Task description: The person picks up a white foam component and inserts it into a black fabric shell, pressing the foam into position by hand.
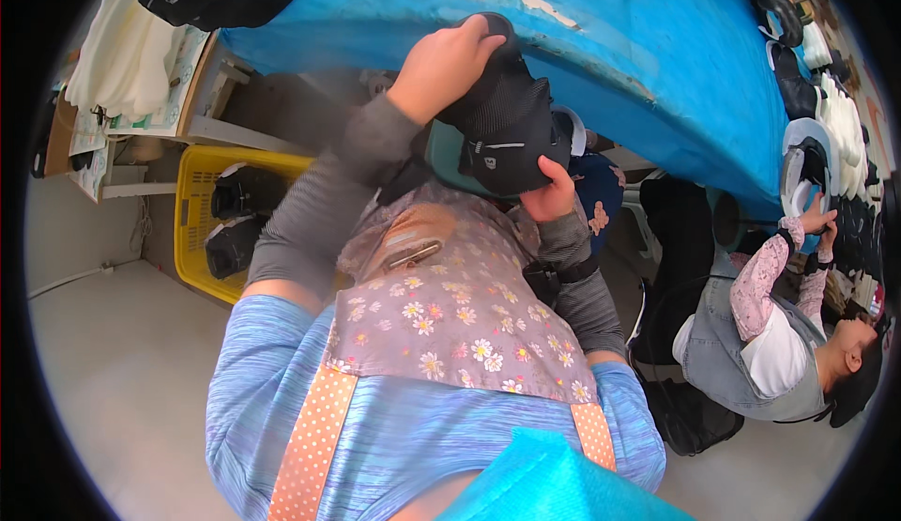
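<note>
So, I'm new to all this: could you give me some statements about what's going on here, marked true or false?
1. The fingers of the left hand and right hand both touch the black fabric piece. True.
2. The yellow crate is at the picture's right. False: it is at the left.
3. The table cover is red. False: it is blue.
4. A co-worker is visible at the right. True.
5. The apron is plain. False: it is flower-patterned.
6. White pieces lie piled at upper left. True.
</note>
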Tool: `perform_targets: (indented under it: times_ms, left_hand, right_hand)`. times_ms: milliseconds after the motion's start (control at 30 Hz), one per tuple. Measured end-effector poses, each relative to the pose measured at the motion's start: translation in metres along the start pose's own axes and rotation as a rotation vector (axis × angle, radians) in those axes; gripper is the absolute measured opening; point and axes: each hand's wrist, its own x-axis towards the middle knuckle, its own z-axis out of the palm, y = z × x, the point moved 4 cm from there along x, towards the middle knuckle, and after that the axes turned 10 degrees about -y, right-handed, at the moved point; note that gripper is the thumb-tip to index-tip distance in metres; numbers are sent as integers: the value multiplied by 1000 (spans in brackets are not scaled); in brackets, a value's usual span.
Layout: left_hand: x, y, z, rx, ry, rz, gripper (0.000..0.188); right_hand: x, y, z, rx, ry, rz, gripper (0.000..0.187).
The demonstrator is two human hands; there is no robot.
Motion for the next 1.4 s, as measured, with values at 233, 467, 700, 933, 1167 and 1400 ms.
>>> perform_targets:
  times_ms: [233,467,700,933,1167,1400]
  left_hand:
    - [34,-21,48,228,-74,125,26]
    - [29,-33,89,256,-248,-24,27]
    - [17,-43,104,254,-311,-95,32]
    - [18,-36,79,337,-375,-73,30]
    - [18,-35,83,482,-390,23,24]
    - [9,-26,72,534,-219,-16,19]
  right_hand:
    - [25,5,-9,102,14,4,57]
    - [28,5,-15,255,56,-28,46]
    - [24,12,-6,79,107,-114,42]
    - [27,-6,2,28,127,-115,43]
    - [39,8,-21,283,61,46,40]
    - [43,18,-35,377,-17,180,42]
